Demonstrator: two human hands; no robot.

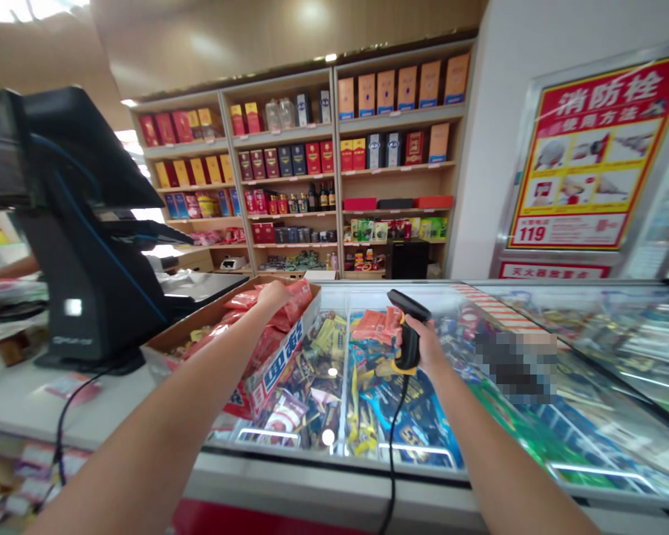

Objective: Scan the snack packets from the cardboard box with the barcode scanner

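Among red plastic snack packets (pixel 298 297) in an open cardboard box (pixel 282 364), my left hand (pixel 274 294) rests against the top layer at the far end. Its fingers are hidden, so I cannot tell whether it grips a packet. My right hand (pixel 428 343) is closed around the handle of a black and yellow barcode scanner (pixel 408 345), held upright above the glass freezer top. A cable (pixel 397 423) hangs from the scanner toward the front edge. Just left of the scanner is an orange-red packet (pixel 375 325); whether the hand touches it is unclear.
Beneath the glass lie wrapped ice creams (pixel 317 386) in several compartments. A black checkout terminal (pixel 89 223) stands on the counter (pixel 111 401) at left. Shelves (pixel 290 134) of boxed goods line the back wall, and a red and yellow poster (pixel 596 156) hangs at right.
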